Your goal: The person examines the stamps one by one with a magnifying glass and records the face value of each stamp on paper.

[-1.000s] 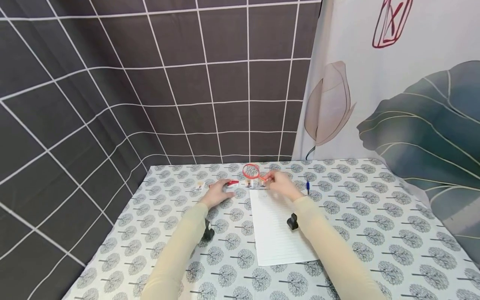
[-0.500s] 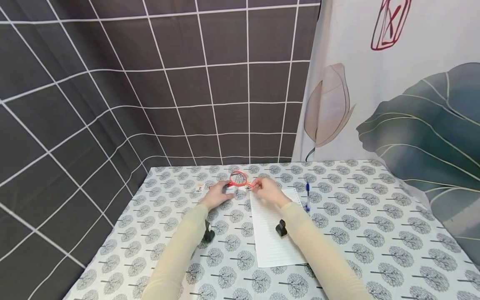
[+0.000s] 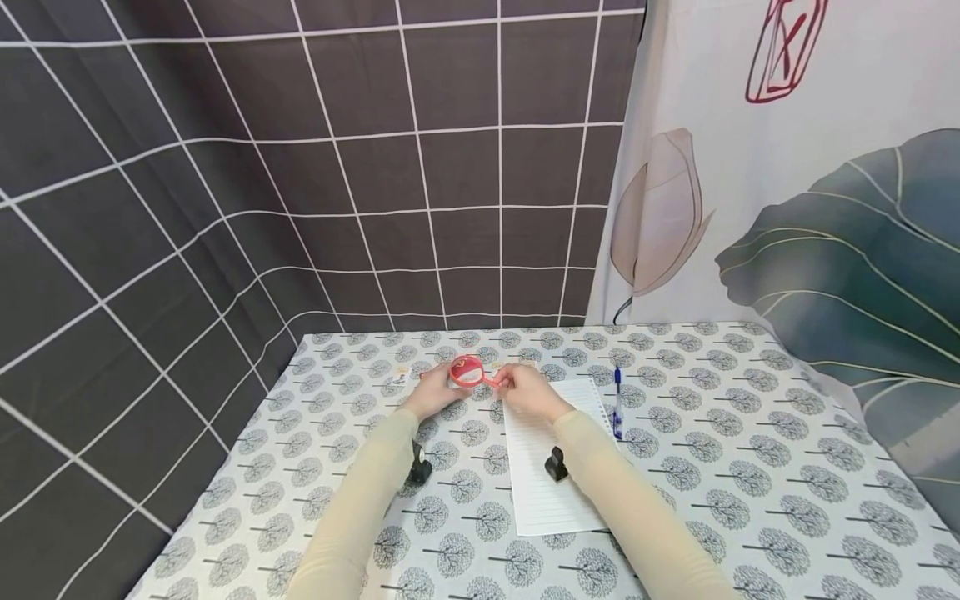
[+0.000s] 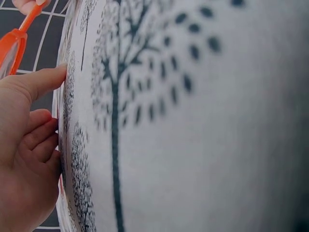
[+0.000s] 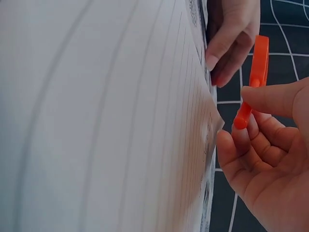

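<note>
An orange-red magnifying glass (image 3: 467, 372) is held by its handle between the thumb and fingers of my right hand (image 3: 527, 390). Its lens overlaps the thumb side of my left hand (image 3: 433, 393) in the head view, and a red patch shows through it. Low over the table, my left hand has its thumb tip at the cloth and its other fingers loosely bent, as the left wrist view shows. In the right wrist view the magnifying glass (image 5: 259, 63) stands edge-on, close beside the left hand (image 5: 235, 36).
A small picture card (image 3: 402, 375) lies left of the left hand. More cards (image 3: 521, 364) show partly behind the right hand. Lined paper (image 3: 547, 467) lies under the right forearm, with a blue pen (image 3: 617, 400) to its right. The tablecloth (image 3: 465, 533) has a tree print.
My right hand has carried the magnifying glass left and towards me, from above the middle cards to beside the left hand. More of the blue pen shows now. The left hand stays nearly still.
</note>
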The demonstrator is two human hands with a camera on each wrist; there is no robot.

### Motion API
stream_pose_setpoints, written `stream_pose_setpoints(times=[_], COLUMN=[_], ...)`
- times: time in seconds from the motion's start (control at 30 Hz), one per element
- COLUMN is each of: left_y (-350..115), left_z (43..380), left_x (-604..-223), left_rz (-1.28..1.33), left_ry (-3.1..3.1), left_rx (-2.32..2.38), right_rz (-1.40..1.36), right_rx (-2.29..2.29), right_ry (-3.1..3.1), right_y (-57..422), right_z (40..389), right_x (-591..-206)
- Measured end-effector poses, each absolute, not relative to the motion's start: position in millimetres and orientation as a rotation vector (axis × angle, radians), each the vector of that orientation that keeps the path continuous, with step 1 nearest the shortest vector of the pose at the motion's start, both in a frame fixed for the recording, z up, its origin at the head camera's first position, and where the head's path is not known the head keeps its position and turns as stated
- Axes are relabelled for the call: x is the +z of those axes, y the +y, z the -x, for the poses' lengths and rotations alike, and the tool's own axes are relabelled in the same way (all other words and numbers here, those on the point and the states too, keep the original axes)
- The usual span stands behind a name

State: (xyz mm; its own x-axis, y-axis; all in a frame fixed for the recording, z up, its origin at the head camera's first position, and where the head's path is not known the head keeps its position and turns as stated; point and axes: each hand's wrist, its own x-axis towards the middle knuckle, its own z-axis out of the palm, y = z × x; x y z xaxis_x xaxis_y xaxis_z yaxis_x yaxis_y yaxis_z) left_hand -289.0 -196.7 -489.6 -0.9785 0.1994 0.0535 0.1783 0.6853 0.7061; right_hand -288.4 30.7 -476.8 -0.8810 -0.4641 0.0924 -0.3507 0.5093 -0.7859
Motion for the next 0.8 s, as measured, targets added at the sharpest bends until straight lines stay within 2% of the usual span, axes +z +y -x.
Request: stream_pose_setpoints(times=[0.5,0.8], left_y=[-195.2,-194.6], left_z=[287.8,286.7], left_x=[-485.7,-486.5], left_rz=[-0.303,-0.292], left_ry=[2.852,2.857], left_rx=[1.231,1.211], right_rz=[0.788,0.736], right_rx=[-1.236,-1.216], right_ry=[2.627,2.663], right_y=[28.4,26.7], right_z=[285.9,288.3], right_x=[-475.5,-478.1])
